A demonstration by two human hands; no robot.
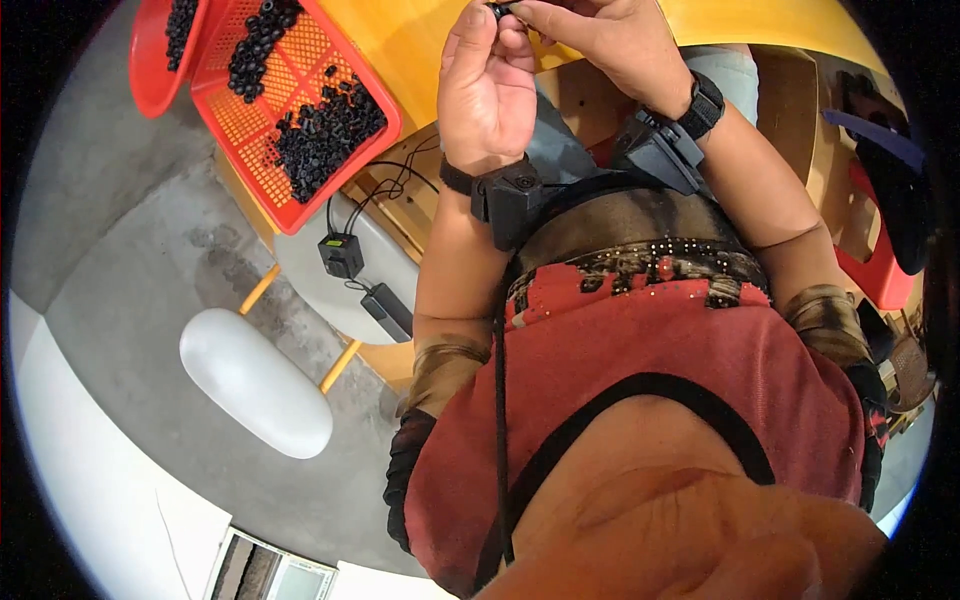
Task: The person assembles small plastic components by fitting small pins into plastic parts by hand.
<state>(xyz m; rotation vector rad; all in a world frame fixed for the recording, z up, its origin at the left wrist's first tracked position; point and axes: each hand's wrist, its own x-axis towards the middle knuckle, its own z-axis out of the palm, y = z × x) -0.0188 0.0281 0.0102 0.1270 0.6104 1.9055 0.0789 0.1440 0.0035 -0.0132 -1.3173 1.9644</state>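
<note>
At the top edge, my left hand [492, 95] is turned palm up, its thumb and fingertips closed on a small round black part [499, 11]. Thumb and finger of my right hand [625, 50] pinch at the same part from the right. The frame's edge cuts off some of the fingers. To the left of my hands stands an orange-red plastic basket [392, 118] with a lattice bottom. In it lie a heap of black ring-like parts [262, 45] and a heap of smaller black pieces [330, 135]. Black straps with boxy devices sit on both wrists.
A yellow tabletop [780, 22] runs along the top. Far left, a red container [150, 70] holds more black parts. A pale chair [255, 380] carries a small black box [341, 256] with cables and a black bar-shaped device [386, 312]. A red stool [885, 280] stands right.
</note>
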